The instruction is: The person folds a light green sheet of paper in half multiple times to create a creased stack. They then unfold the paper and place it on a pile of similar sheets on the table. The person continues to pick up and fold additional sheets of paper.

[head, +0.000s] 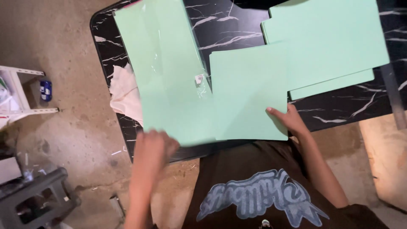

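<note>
Both hands sit at the black marble-look table's near edge: right hand pinches the loose mint-green sheet's corner, steadying it, while left hand, blurred with fingers loosely curled, touches the plastic-wrapped green stack.

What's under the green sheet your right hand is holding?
The square green sheet overlaps the plastic-wrapped green stack and the black marbled table. The right hand grips its corner; anything else beneath is covered.

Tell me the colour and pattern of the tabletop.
Black tabletop with white marble-like veins, seen in the head view.
</note>
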